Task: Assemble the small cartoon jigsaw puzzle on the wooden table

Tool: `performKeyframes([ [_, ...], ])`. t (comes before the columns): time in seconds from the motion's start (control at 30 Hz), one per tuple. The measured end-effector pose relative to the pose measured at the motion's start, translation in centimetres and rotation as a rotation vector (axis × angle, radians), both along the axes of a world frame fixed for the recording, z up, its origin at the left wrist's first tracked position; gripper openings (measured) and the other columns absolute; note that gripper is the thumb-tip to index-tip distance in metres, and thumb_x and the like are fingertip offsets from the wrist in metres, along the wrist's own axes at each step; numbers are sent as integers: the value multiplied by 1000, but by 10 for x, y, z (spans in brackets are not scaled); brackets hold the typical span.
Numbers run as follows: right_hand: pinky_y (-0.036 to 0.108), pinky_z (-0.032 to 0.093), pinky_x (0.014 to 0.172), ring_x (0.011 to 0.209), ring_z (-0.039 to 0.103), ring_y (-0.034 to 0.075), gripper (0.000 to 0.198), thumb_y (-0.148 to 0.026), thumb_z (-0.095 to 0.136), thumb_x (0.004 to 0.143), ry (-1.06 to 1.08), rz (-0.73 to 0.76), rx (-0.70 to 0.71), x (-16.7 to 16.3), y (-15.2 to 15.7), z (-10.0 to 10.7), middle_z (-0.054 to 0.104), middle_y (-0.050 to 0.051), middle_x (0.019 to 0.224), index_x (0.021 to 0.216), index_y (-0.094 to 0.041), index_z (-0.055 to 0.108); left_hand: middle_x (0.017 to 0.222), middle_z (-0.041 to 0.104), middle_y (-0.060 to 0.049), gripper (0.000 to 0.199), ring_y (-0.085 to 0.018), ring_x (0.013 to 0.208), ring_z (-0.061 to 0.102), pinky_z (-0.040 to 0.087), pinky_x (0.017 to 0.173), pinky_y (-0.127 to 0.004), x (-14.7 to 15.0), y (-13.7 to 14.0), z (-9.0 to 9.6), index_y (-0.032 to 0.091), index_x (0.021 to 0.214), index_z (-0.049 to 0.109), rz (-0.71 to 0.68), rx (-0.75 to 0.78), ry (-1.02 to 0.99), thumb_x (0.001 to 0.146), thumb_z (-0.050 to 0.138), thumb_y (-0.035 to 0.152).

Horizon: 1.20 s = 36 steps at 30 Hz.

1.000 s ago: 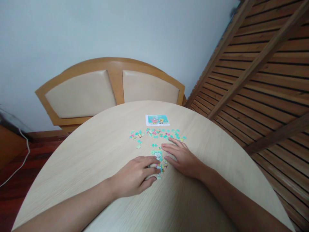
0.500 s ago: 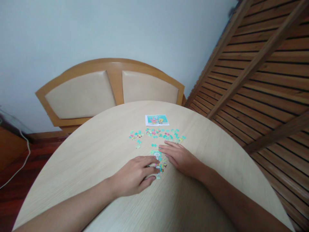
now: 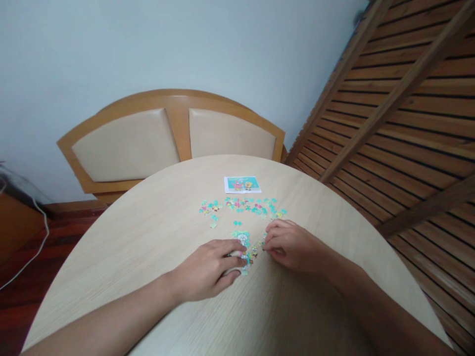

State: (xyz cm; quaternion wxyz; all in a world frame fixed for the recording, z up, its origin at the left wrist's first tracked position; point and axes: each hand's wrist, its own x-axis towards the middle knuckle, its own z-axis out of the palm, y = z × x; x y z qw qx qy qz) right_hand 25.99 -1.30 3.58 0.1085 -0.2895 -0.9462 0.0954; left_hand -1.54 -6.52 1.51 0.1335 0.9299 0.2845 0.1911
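Note:
A partly joined jigsaw puzzle (image 3: 242, 237) with a cartoon figure on teal lies in front of me. My left hand (image 3: 217, 264) rests over its left and lower part, fingers spread, hiding some of it. To the right of the joined part is a small yellowish cluster of puzzle pieces (image 3: 254, 251). My right hand (image 3: 287, 243) is just right of that cluster, fingertips pinched together on a small puzzle piece (image 3: 262, 242) close to the tabletop; the fingers cover most of the piece.
Loose puzzle pieces (image 3: 256, 206) lie in a band beyond the hands, with a smaller group (image 3: 210, 207) at left and two teal pieces (image 3: 237, 223) nearer. A picture card (image 3: 243, 185) lies behind them on the round table (image 3: 156, 222). A padded bench (image 3: 126, 143) stands past the far edge.
My right hand has drawn back to the right from the puzzle's upper edge, its stretched fingers now curled into a pinch on a piece. My left hand has stayed in place.

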Motion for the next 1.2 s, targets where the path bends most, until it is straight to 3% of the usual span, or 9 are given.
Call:
performKeyframes([
  [0.3, 34, 45, 86, 85, 65, 19, 12, -14, 69, 77, -64, 23, -235, -8, -18, 16, 72, 0, 78, 76, -24, 75, 136, 60, -7, 27, -23, 128, 56, 50, 107, -42, -1, 1, 0, 24, 123, 64, -2, -6, 19, 99, 52, 24],
  [0.43, 33, 44, 74, 80, 64, 21, 3, -23, 70, 79, -99, -175, -201, -6, -17, 16, 72, 2, 83, 80, -21, 71, 136, 60, -7, 27, -23, 128, 56, 50, 107, -41, -1, 1, 0, 24, 123, 63, -5, -7, 16, 99, 52, 24],
  [0.6, 33, 44, 75, 86, 65, 23, 20, -36, 72, 80, -108, -331, -204, -2, -12, 17, 72, 5, 93, 93, -20, 70, 137, 60, -7, 28, -23, 129, 56, 50, 107, -41, 0, 1, 0, 24, 124, 63, -1, -7, 18, 98, 52, 23],
  [0.77, 31, 45, 78, 89, 65, 21, 12, -25, 67, 83, -73, -245, -247, -4, -13, 11, 72, 4, 94, 93, -21, 71, 136, 60, -7, 27, -23, 128, 56, 50, 107, -42, 0, 0, 0, 23, 124, 63, -5, -2, 23, 99, 52, 24],
  [0.93, 31, 46, 84, 92, 65, 20, 17, -19, 67, 83, 1, -92, -297, -7, -15, 5, 73, 3, 98, 99, -21, 73, 135, 60, -8, 27, -24, 127, 57, 51, 105, -42, 0, 0, 0, 24, 122, 64, 3, 6, 21, 99, 52, 24],
  [1.2, 31, 47, 82, 91, 66, 21, 29, -16, 69, 79, 45, -59, -292, -11, -16, 4, 73, 3, 98, 107, -22, 73, 135, 60, -8, 27, -24, 127, 57, 50, 106, -42, 0, 1, 1, 24, 123, 63, -2, 10, 20, 98, 52, 23],
])
